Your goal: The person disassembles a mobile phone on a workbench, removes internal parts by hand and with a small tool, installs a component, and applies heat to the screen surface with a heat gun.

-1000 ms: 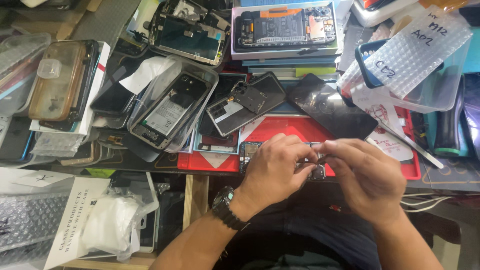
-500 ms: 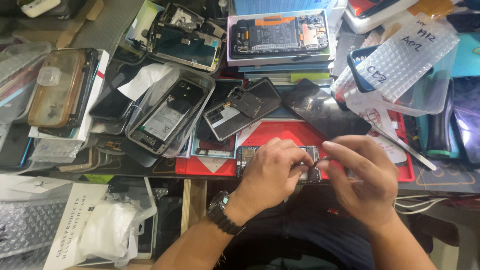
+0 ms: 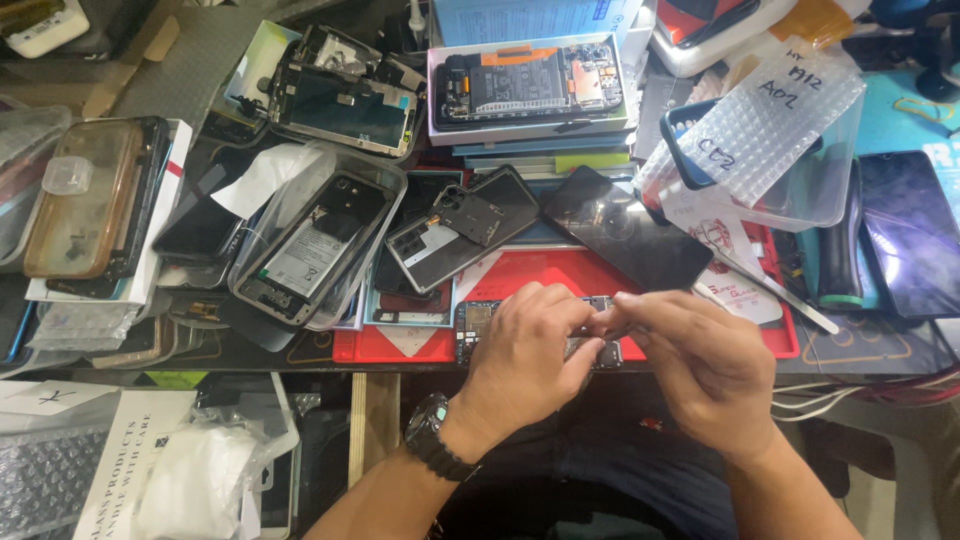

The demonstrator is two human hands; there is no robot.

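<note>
Amber phone case [image 3: 85, 200]: lies at the far left of the bench, on a white box; untouched and in the same place as a second ago.
Opened phone in clear case [image 3: 318, 245]: battery side up, tilted, left of centre; it has not moved.
Dark back cover [image 3: 462, 225]: rests just beyond the red mat [image 3: 400, 345], partly over a blue-edged sheet; unchanged.
Boxed phone board [image 3: 530, 85]: sits on a stack of flat boxes at the far edge, well apart from the hands.
Left hand [image 3: 525, 360]: at the near edge of the bench, fingers curled and pinched on the small phone circuit board [image 3: 475, 325]; a wristwatch [image 3: 435, 440] shows on the wrist. The grip looks the same as half a second ago.
Phone circuit board: on the red mat at its near edge, mostly hidden under both hands; only its left end and a strip between the fingers show.
Right hand [image 3: 700, 365]: closed in a pinch against the left hand's fingertips, over the board's right end. Whether it grips a small part or tool, I cannot tell.
Change: the hands have drawn a little closer and lower over the board since a second ago; the work stays fine fingertip handling of that one board.
Black screen panel [image 3: 625, 235]: lies slanted beyond the right hand, not touched.
Clear tub with bubble wrap [image 3: 770, 150]: stands near the right far corner, in place as before.
</note>
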